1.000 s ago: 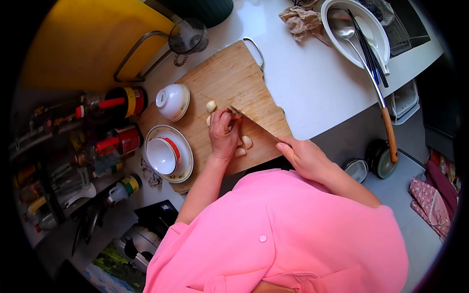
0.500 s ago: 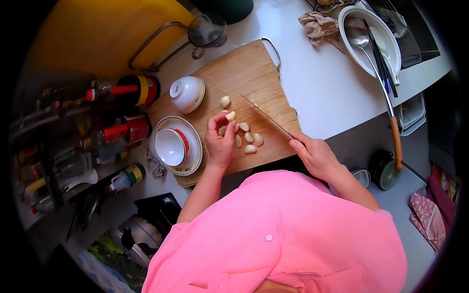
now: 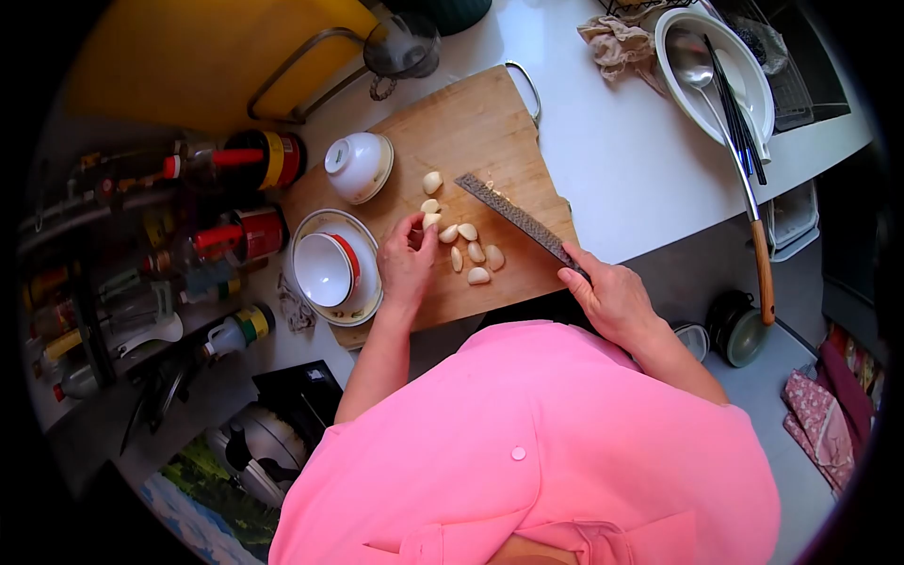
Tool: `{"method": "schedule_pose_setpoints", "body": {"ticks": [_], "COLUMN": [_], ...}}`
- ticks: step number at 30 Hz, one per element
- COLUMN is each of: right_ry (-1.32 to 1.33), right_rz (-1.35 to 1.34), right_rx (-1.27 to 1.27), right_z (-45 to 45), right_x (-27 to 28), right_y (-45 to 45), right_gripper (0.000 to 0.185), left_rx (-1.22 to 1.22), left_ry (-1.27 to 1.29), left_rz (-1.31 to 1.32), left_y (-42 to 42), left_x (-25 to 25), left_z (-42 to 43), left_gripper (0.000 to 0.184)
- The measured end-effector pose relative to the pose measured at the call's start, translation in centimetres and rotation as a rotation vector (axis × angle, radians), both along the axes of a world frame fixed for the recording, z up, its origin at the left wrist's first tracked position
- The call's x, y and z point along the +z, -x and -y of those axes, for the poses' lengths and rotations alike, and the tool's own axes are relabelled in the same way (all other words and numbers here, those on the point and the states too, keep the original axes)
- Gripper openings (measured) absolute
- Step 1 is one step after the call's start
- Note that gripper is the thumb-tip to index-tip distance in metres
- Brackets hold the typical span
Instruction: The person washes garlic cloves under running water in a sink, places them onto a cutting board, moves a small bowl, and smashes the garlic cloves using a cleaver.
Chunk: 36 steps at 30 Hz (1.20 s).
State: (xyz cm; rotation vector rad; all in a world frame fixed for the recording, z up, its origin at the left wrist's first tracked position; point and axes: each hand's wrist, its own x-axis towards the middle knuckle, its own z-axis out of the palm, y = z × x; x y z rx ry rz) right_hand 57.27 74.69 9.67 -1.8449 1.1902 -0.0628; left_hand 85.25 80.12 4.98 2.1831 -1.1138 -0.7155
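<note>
Several peeled garlic cloves (image 3: 468, 231) lie scattered over the wooden cutting board (image 3: 471, 122). My left hand (image 3: 408, 259) is at the board's left part, its thumb and fingertips pinched on a garlic clove (image 3: 431, 220) close to the other cloves. My right hand (image 3: 610, 294) grips the handle of a knife (image 3: 513, 216), whose broad blade lies tilted over the board, pointing up and left, with its flat side showing. Small garlic bits (image 3: 497, 191) are beside the blade's far end.
An upturned white bowl (image 3: 359, 167) is on the board's left side, with a plate (image 3: 367, 303) holding another bowl (image 3: 323, 269) below it. Bottles (image 3: 254, 234) line the left. At the back right, a white basin (image 3: 668, 66) holds a ladle and chopsticks, beside a crumpled cloth (image 3: 615, 42).
My left hand has moved slightly left and down, bringing the clove it held up down near the others. The knife in my right hand has turned, showing more of its flat side.
</note>
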Motion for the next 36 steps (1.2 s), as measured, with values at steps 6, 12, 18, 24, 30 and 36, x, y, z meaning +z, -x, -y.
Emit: {"method": "schedule_pose_setpoints", "body": {"ticks": [6,12,18,24,30,36], "right_ry": [0.348,0.571,0.762,0.986,1.073,1.097], "right_rz": [-0.001,-0.081,-0.092,-0.191,-0.367,-0.506], "right_rx": [0.067,0.134,0.067,-0.130,-0.362,-0.522], "right_z": [-1.1,-1.2,-3.4,-8.2,-11.3,-11.2], "right_x": [-1.4,-0.5,1.9,7.1,10.4,9.9], "right_y": [0.9,1.9,3.3,6.8,14.0,24.0], "right_gripper": [0.050,0.057,0.064,0.061,0.064,0.067], "left_rx": [-0.095,0.023,-0.390,-1.036,-1.410,-1.674], "left_ry": [0.088,0.233,0.606,0.693,0.817,0.681], "left_rz": [0.237,0.033,-0.061,0.055,0.125,-0.028], "left_y": [-0.3,0.4,1.1,5.0,14.6,27.6], "left_x": [-0.6,1.7,8.7,15.8,20.6,20.4], "left_z": [-0.4,-0.7,0.7,3.9,7.9,13.0], "left_gripper": [0.024,0.014,0.038,0.072,0.056,0.059]}}
